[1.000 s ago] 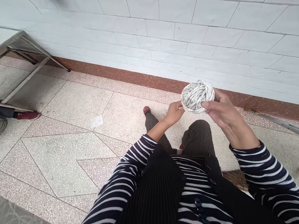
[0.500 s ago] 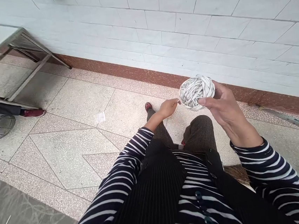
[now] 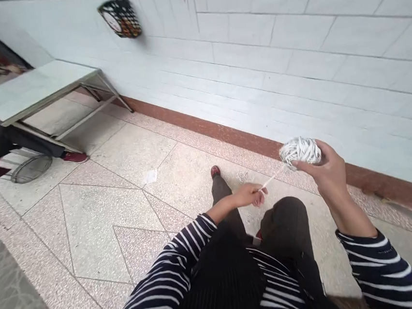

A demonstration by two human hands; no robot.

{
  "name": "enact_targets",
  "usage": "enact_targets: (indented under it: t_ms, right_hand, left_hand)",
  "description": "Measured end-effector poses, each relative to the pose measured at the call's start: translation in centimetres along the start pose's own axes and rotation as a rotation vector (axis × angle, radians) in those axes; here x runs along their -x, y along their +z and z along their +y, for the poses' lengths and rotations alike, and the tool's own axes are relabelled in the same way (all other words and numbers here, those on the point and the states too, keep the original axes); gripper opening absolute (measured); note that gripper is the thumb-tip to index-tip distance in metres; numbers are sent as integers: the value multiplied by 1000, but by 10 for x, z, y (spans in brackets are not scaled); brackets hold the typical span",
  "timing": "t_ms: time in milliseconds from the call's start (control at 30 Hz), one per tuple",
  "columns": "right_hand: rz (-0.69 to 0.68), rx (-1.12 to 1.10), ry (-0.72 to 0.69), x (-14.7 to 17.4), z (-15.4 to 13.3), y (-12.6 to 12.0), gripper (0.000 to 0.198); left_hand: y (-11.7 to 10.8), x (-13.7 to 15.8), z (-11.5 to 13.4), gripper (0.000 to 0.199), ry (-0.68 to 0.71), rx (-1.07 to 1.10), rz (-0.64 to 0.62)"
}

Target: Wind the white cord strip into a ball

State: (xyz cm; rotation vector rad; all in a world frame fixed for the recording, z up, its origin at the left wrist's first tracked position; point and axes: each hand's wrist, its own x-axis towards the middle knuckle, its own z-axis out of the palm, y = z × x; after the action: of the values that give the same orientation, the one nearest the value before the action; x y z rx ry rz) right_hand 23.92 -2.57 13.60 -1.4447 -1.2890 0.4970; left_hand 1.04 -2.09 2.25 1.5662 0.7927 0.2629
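Observation:
A ball of white cord (image 3: 300, 150) with dark flecks is gripped at its right side by my right hand (image 3: 329, 169), thumb in front and fingers behind. From the ball a short stretch of cord (image 3: 274, 175) runs straight down and left to my left hand (image 3: 251, 194), which pinches it between thumb and fingers. A loose tangle of pale cord (image 3: 242, 176) shows beyond my left hand, low near the floor. Both hands are in front of my knees, with the ball higher than my left hand.
A pale-topped metal table (image 3: 39, 88) stands against the tiled wall at left. Beside it are a person's dark trouser leg and red shoe (image 3: 75, 157) and a round wire rack (image 3: 32, 168). A white paper scrap (image 3: 151, 176) lies on the floor; a patterned bag (image 3: 120, 18) hangs on the wall.
My hands have moved apart, baring a taut stretch of cord between them. The ball has turned in my right hand. My view has shifted up and left, bringing in the bag and more table.

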Motion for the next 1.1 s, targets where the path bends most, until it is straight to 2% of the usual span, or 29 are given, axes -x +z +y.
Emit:
enact_targets:
  t_ms: [133, 200, 267, 433, 600, 700, 800, 967, 1100]
  right_hand:
    - [28, 306, -104, 3, 24, 13, 71]
    - [-34, 369, -125, 9, 34, 22, 67]
    - [-124, 387, -56, 17, 45, 31, 68]
    - [-347, 204, 225, 35, 69, 43, 78]
    - [-623, -64, 399, 50, 74, 35, 71]
    - [-747, -238, 440, 59, 65, 27, 71]
    - [-767, -364, 434, 69, 51, 22, 77]
    - [-678, -610, 443, 81, 31, 12, 93]
    - [-586, -643, 429, 78, 22, -2, 96]
  left_hand:
    - [-3, 25, 21, 20, 42, -214, -18]
    - [-10, 32, 34, 18, 85, -388, -23]
    - [-20, 32, 46, 20, 128, -568, -2]
    - [-44, 14, 66, 26, 167, -857, 115]
    - [-57, -6, 70, 26, 208, -999, 170]
    - [-56, -15, 60, 27, 215, -907, 171]
    - [-51, -24, 40, 28, 232, -690, 163]
    - [-38, -36, 8, 26, 194, -400, 120]
    - [-34, -39, 0, 27, 187, -218, 81]
